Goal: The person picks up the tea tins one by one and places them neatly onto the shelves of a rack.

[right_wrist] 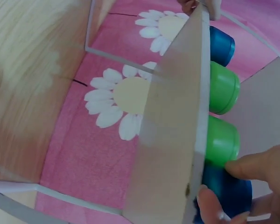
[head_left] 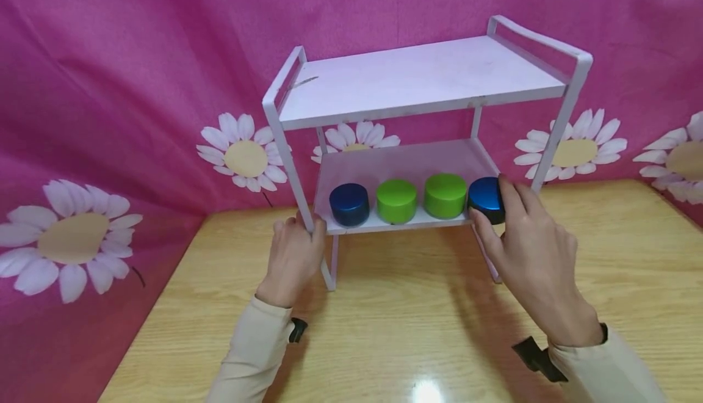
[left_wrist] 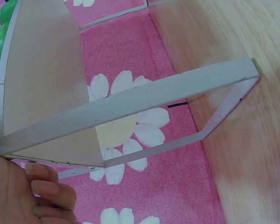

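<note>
A white two-tier rack (head_left: pixel 423 76) stands on the wooden table. On its lower shelf, a dark blue round container (head_left: pixel 349 205), a green round container (head_left: pixel 396 201), a second green one (head_left: pixel 445 196) and a blue round container (head_left: pixel 486 199) sit in a row from left to right. My right hand (head_left: pixel 535 253) holds the rightmost blue container between thumb and fingers, at the shelf's right front end. My left hand (head_left: pixel 293 256) grips the rack's left front leg at the lower shelf's corner; in the left wrist view its fingers (left_wrist: pixel 56 189) curl under that corner.
Behind the rack hangs a pink cloth (head_left: pixel 165 55) with large white daisies, which also covers the left side. The upper shelf's side rails (head_left: pixel 540 36) rise above both ends. The wooden tabletop (head_left: pixel 379 317) extends in front of the rack.
</note>
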Tool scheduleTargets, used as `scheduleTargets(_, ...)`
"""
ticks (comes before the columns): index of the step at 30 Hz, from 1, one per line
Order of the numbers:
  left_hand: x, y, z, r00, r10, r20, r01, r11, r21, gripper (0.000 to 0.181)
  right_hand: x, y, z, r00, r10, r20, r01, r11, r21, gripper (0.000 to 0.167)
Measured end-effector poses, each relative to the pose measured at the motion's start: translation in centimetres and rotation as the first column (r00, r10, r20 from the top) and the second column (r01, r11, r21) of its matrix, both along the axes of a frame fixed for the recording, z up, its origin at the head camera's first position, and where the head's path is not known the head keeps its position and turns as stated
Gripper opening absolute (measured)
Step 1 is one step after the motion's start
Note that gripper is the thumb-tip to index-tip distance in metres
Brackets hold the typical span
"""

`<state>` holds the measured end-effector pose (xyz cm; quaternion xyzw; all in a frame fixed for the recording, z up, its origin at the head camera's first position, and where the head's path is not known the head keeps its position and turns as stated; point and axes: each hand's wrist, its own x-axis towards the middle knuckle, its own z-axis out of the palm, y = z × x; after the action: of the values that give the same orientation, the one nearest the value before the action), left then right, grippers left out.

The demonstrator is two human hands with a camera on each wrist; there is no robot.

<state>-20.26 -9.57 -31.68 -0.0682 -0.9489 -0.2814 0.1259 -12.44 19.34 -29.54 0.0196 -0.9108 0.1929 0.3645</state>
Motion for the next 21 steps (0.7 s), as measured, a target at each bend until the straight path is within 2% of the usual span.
scheduleTargets(9, -0.1, -0.1, 0.0, 1.000, -0.009, -0.028, 0.009, 1.000, 0.002, 0.040, -0.9, 0.1, -0.7, 1.000, 0.009, 0.000, -0.009, 1.000, 0.013, 0.049)
scheduleTargets(21, -0.2, -0.1, -0.1, 0.999, -0.016, -0.038, 0.017, 1.000, 0.006, 0.040, -1.1, 0.5, -0.9, 0.999, 0.042, -0.021, -0.043, 0.999, -0.019, 0.054)
